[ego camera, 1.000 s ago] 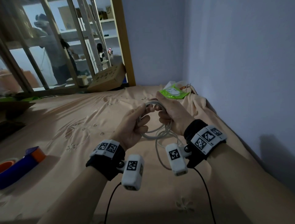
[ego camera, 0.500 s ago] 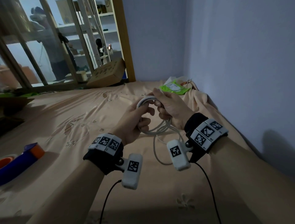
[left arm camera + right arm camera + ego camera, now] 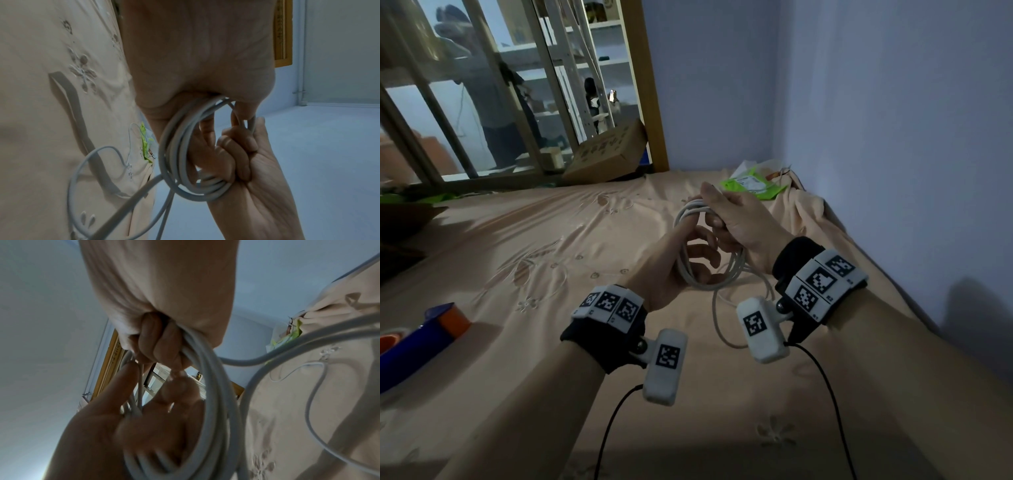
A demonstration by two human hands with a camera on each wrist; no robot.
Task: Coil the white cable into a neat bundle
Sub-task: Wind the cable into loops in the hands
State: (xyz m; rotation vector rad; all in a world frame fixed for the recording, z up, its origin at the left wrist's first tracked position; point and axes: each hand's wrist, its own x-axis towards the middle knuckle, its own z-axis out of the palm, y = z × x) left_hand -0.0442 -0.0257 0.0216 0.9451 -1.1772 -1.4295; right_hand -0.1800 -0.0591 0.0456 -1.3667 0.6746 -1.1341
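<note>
The white cable (image 3: pixel 722 286) is wound into several loops, held above the peach bed sheet (image 3: pixel 551 274). My right hand (image 3: pixel 743 222) grips the top of the coil, its fingers (image 3: pixel 160 340) curled tightly round the strands. My left hand (image 3: pixel 664 270) reaches into the coil from the left, fingers spread and fairly straight, with the loops hanging round them. In the left wrist view the coil (image 3: pixel 174 162) runs under my left palm (image 3: pixel 195 56) to the right hand (image 3: pixel 257 170). A loose tail (image 3: pixel 717 322) drops from the coil and trails on the sheet.
A blue and orange tape dispenser (image 3: pixel 421 335) lies at the bed's left edge. At the far corner sits a green packet (image 3: pixel 753 185). A cardboard box (image 3: pixel 606 157) leans by the wooden door frame. The wall (image 3: pixel 893 171) runs close along the right.
Both hands have moved up and away with the coil. My left fingers have uncurled from their grip and now spread inside the loops. The right hand still grips the top.
</note>
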